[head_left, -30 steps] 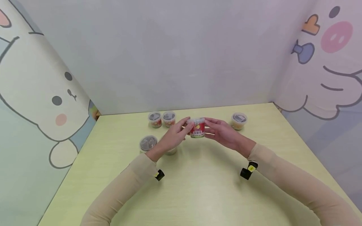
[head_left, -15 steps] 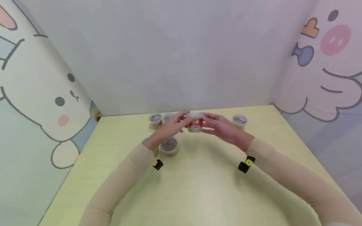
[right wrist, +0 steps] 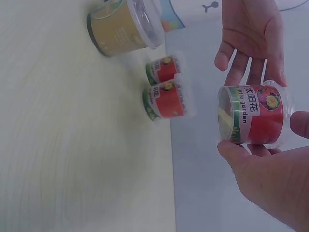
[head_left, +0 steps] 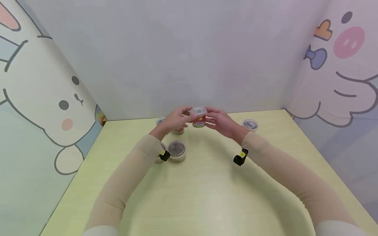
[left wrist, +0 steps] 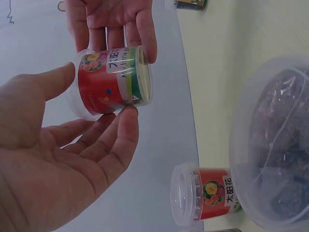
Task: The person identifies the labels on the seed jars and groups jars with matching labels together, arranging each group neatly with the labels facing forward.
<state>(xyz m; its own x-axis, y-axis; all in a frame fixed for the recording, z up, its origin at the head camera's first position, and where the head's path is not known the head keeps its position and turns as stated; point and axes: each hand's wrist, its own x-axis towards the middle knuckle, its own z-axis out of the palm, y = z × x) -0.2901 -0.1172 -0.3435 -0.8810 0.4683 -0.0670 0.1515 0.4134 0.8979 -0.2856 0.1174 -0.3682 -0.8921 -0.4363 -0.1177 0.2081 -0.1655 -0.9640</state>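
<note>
A small clear-lidded plastic cup (head_left: 199,117) with a red flower label is held up between both hands near the back of the table. My left hand (head_left: 176,119) grips its left side, thumb on one face and fingers on the other. On the opposite side, my right hand (head_left: 222,123) holds it with thumb and fingers. In the left wrist view the cup (left wrist: 111,79) shows "My little garden" lettering on its label. The right wrist view also has the cup (right wrist: 256,113) clasped from both sides, apart from the tabletop.
Two matching cups stand at the back left, one red-labelled cup (right wrist: 169,100) beside another cup (right wrist: 163,69). Nearer are two wider lidded tubs, one tub (head_left: 177,151) in view and one tub (head_left: 159,159) partly behind the left wrist. Another lidded cup (head_left: 250,124) stands back right.
Both hands have carried the cup farther toward the back wall and slightly left. More of its lid faces the head camera now. The left arm covers more of the back-left cups.
</note>
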